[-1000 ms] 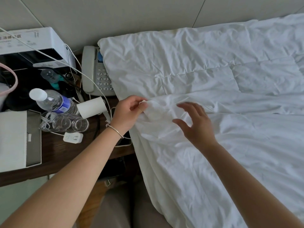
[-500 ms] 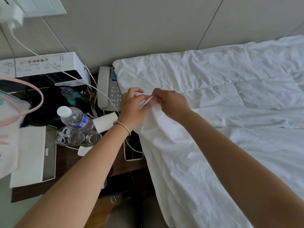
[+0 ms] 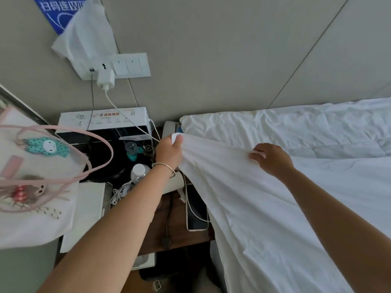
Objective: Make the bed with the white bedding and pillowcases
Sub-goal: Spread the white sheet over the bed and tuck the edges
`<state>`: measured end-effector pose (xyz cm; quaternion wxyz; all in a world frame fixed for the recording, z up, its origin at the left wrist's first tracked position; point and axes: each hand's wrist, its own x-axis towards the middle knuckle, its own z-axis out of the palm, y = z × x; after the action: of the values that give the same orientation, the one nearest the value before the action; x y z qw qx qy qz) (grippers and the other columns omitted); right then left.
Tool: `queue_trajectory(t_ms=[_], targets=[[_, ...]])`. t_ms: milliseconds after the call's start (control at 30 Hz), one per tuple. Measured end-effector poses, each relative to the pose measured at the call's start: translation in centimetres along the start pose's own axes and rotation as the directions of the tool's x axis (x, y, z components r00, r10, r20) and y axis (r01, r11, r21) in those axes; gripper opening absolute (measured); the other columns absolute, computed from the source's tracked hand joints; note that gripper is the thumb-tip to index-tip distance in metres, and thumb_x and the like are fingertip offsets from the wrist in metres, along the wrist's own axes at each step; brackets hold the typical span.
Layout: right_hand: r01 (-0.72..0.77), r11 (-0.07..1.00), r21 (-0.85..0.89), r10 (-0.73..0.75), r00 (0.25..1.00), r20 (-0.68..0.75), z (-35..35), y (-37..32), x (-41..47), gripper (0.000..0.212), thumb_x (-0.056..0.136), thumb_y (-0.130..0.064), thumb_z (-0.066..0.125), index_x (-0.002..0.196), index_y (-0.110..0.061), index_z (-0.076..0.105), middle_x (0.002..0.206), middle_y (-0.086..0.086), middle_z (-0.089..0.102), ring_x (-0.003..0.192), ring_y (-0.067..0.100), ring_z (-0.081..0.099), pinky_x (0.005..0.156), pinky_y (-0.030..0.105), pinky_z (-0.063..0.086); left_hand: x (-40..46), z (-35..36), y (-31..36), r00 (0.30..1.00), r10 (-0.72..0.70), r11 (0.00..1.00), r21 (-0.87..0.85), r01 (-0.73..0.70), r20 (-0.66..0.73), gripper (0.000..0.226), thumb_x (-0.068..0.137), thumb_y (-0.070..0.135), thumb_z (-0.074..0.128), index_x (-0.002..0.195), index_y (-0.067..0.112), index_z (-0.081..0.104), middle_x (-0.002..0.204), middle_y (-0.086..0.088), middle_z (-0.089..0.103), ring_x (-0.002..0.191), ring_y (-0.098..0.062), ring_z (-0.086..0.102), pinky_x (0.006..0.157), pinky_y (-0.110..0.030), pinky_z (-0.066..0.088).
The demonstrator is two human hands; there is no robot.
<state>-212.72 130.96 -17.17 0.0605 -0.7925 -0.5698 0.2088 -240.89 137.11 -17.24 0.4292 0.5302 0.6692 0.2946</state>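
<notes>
The bed fills the right side of the room, from about two o'clock to five o'clock, with a quilted white layer lying flat against the wall. Over it lies the white sheet, and its near corner is lifted from the mattress and stretched tight between both hands.

At nine o'clock a white tote bag with pink handles and small charms hangs in front of the bench, a dark wooden nightstand just beside the bed. The bench is crowded: a white and black box stands at the back by the wall, and a telephone is squeezed between this box and the bed edge, partly hidden by the sheet corner. A phone lies flat just beside the hanging sheet, with a white cable going to it. A water bottle stands under the left forearm. On the wall at eleven o'clock, a white charger sits in the socket panel.

The left hand is closed in a fist around the sheet corner, above the bench. The right hand pinches the sheet edge with curled fingers, at one o'clock from the left.
</notes>
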Motion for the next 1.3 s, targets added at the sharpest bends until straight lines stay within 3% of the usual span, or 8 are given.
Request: queue_trajectory(t_ms=[100,300,433,533,633,767,1200,1300], targets=[[-0.03,0.995,0.099,0.031,0.999,-0.015,-0.6,2.6,2.0,0.02,0.091,-0.035,0.064,0.089,-0.014,0.066,0.085,-0.003,0.055,0.09,0.027,0.059,0.07,0.03,0.038,1.4,1.3,-0.6,0.999,-0.045,0.999,-0.017,0.045,-0.013,0.035,0.101,0.024,0.043,0.101,-0.005,0.062,0.098,-0.021,0.061,0.09,-0.032,0.056,0.07,-0.031,0.037],[0.117,0.98,-0.16,-0.123,0.992,-0.029,-1.3,0.5,11.1,0.028,0.094,-0.049,0.054,0.093,-0.024,0.066,0.098,-0.005,0.066,0.098,0.025,0.061,0.072,0.032,0.038,6.9,4.2,-2.2,0.965,-0.199,0.978,0.027,0.206,-0.174,0.038,0.102,0.024,0.041,0.112,-0.006,0.061,0.113,-0.026,0.061,0.108,-0.039,0.056,0.083,-0.034,0.04],[0.175,0.985,-0.006,-0.175,0.983,-0.053,-2.0,-2.7,18.8,0.025,0.087,-0.045,0.066,0.103,-0.027,0.068,0.108,-0.003,0.067,0.106,0.026,0.058,0.079,0.031,0.039,11.9,5.5,-2.3,0.924,-0.215,0.949,0.157,0.274,-0.318,0.037,0.103,0.021,0.038,0.116,-0.009,0.056,0.123,-0.03,0.055,0.116,-0.042,0.05,0.09,-0.039,0.036],[0.12,0.992,0.043,-0.122,0.991,0.057,1.3,-0.2,21.4,0.015,0.086,-0.038,0.067,0.099,-0.031,0.062,0.098,-0.006,0.061,0.1,0.022,0.059,0.073,0.03,0.04,14.5,7.8,-2.6,0.95,-0.155,0.885,0.39,0.255,-0.269,0.032,0.094,0.01,0.051,0.122,-0.004,0.047,0.129,-0.025,0.05,0.12,-0.039,0.046,0.094,-0.041,0.036],[0.141,0.989,0.034,-0.144,0.982,0.12,4.1,3.2,22.3,0.019,0.091,-0.03,0.061,0.11,-0.028,0.06,0.103,-0.007,0.06,0.093,0.017,0.055,0.071,0.029,0.037,15.8,10.7,-2.6,0.978,0.176,0.791,0.607,-0.074,-0.11,0.042,0.087,0.009,0.059,0.128,0.007,0.049,0.128,-0.017,0.052,0.117,-0.037,0.048,0.095,-0.039,0.034],[0.23,0.972,-0.039,-0.226,0.97,0.084,4.3,5.0,23.6,0.015,0.094,-0.037,0.057,0.108,-0.031,0.059,0.105,-0.015,0.061,0.094,0.014,0.055,0.072,0.03,0.037,16.9,15.3,-2.7,0.935,0.246,0.837,0.43,-0.337,0.254,0.034,0.096,0.025,0.054,0.127,0.009,0.056,0.122,-0.009,0.061,0.114,-0.028,0.053,0.095,-0.034,0.036],[-0.014,0.984,-0.177,0.053,0.974,0.218,0.7,14.5,22.1,0.007,0.093,-0.043,0.056,0.1,-0.042,0.058,0.094,-0.017,0.063,0.089,0.014,0.057,0.077,0.031,0.044,18.4,18.5,-3.5,0.985,0.151,0.947,0.275,-0.167,0.08,0.015,0.089,0.019,0.063,0.088,0.004,0.065,0.09,-0.005,0.05,0.085,-0.019,0.048,0.07,-0.017,0.026],[-0.103,0.99,-0.096,0.126,0.955,0.267,-0.4,16.3,21.5,0.027,0.092,-0.049,0.054,0.087,-0.026,0.067,0.08,-0.005,0.064,0.081,0.023,0.061,0.07,0.032,0.045,18.5,18.3,-3.7,0.969,0.222,0.919,0.309,-0.245,0.108,0.03,0.083,0.038,0.057,0.087,0.011,0.069,0.089,-0.005,0.061,0.091,-0.026,0.054,0.075,-0.024,0.03]])
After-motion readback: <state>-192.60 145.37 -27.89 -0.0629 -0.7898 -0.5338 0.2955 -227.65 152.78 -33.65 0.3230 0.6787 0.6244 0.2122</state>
